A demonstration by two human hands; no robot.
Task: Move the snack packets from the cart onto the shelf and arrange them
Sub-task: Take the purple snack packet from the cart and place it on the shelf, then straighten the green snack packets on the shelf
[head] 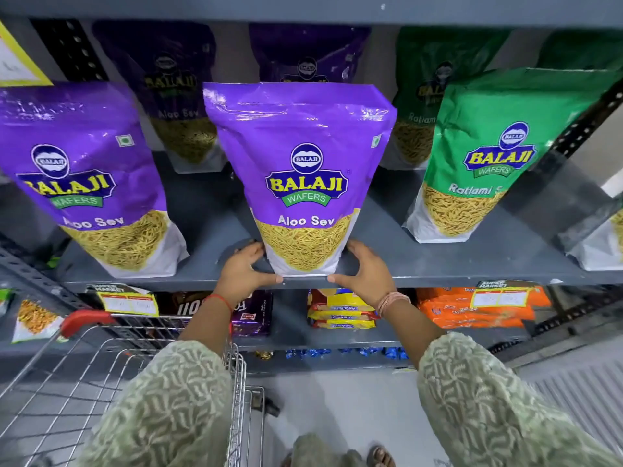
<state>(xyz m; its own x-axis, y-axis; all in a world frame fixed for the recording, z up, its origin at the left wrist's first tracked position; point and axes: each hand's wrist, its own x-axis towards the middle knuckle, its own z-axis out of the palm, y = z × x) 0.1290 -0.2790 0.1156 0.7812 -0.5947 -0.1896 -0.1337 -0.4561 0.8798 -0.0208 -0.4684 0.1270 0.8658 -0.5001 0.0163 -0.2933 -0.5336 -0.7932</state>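
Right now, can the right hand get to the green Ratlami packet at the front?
Probably yes. The right hand is cupped on the middle Aloo Sev packet; bare shelf lies between it and the green packet, nothing in the way.

Both hands steady a purple Aloo Sev packet [305, 183] at the shelf's [438, 264] near edge.

The left hand [241, 269] and right hand [365, 269] cup its lower corners; it stands upright between another purple packet [91, 183] on the left and a green Ratlami Sev packet [478, 156] on the right. The wire cart [101, 372] sits near left.
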